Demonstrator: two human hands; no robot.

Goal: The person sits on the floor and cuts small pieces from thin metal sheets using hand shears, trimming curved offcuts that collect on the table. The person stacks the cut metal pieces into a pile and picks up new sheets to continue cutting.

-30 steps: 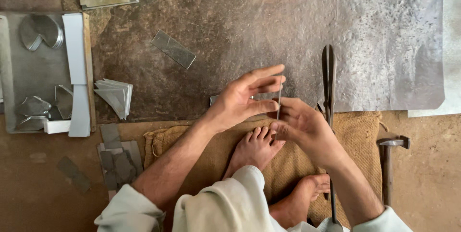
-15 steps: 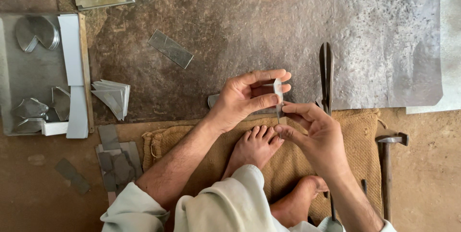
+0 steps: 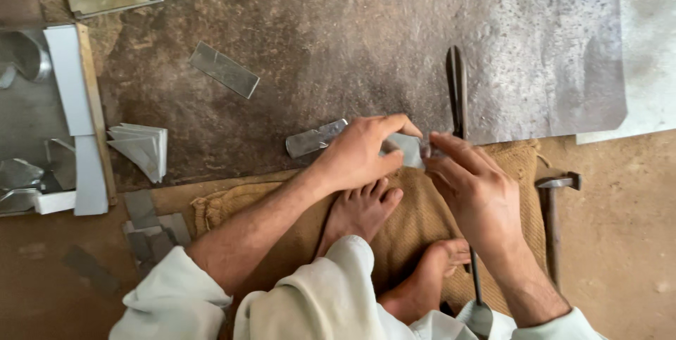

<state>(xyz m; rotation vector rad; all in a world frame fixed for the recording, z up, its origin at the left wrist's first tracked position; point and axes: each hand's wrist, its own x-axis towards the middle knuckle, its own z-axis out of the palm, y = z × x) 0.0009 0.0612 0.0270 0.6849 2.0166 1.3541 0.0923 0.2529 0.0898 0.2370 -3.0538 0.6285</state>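
Observation:
I sit on a burlap sack (image 3: 415, 220) with my bare feet on it. My left hand (image 3: 362, 153) and my right hand (image 3: 475, 189) meet above the sack's far edge, both pinching a small grey sheet-metal piece (image 3: 408, 148) between thumb and fingers. A second flat metal strip (image 3: 313, 139) lies on the dark metal plate (image 3: 352, 44) just left of my left hand. Long metal shears (image 3: 458, 86) lie lengthwise right behind my right hand, their handles running back under my wrist.
A hammer (image 3: 553, 206) rests on the ground at the right of the sack. A loose metal strip (image 3: 225, 70), a stack of folded metal pieces (image 3: 141, 146), white bars (image 3: 74, 101) and cut sheet scraps (image 3: 151, 234) lie to the left.
Both hands have dropped lower and closer to the sack's edge, still on the small metal piece, which now lies flatter between the fingers.

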